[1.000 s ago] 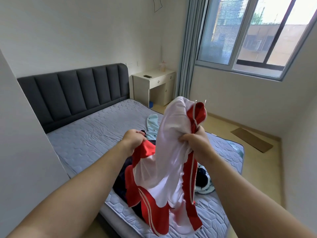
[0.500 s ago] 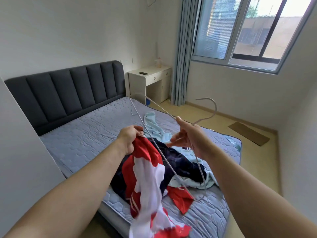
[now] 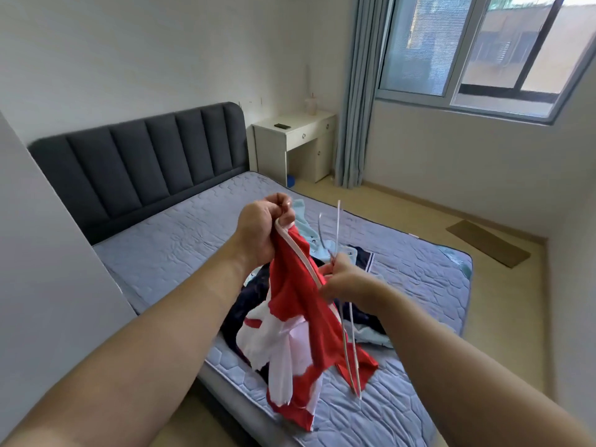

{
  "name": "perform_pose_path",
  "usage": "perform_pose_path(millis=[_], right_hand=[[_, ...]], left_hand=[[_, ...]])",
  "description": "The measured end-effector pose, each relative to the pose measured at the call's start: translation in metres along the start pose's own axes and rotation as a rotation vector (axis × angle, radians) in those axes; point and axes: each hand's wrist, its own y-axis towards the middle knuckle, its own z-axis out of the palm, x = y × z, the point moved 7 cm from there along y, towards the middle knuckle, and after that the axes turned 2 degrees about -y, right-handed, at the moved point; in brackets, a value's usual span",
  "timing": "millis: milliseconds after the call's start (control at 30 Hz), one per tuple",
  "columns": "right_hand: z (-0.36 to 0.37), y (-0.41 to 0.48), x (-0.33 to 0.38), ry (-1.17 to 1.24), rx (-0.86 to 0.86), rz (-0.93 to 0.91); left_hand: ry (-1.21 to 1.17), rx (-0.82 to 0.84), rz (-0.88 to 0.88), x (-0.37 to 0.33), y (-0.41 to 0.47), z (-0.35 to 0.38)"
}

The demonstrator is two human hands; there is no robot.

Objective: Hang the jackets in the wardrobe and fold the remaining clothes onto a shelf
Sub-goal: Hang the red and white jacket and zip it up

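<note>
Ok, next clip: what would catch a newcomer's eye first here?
The red and white jacket dangles mid-frame from the left hand, which grips its top edge. Just right of it, the right hand pinches a thin white hanger. Behind them, a heap of dark and pale blue clothes lies on the bed.

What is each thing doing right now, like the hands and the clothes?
Left hand, gripping the red and white jacket by its top edge.
Right hand, pinching the white hanger.
Red and white jacket, dangling above the bed.
White hanger, held on end.
Other clothes, heaped unfolded on the bed.
Curtain, pulled aside.
Drawer, shut.
</note>
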Motion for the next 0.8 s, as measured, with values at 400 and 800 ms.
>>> perform_pose_path(millis=[400,800], right_hand=[[-0.004,0.009,0.028,0.009,-0.261,-0.171],[-0.037,0.023,0.055,0.288,-0.337,-0.058]], left_hand=[[0.022,-0.170,0.147,-0.017,0.020,-0.034],[1.160,-0.434,0.353,0.007,-0.005,-0.051]])
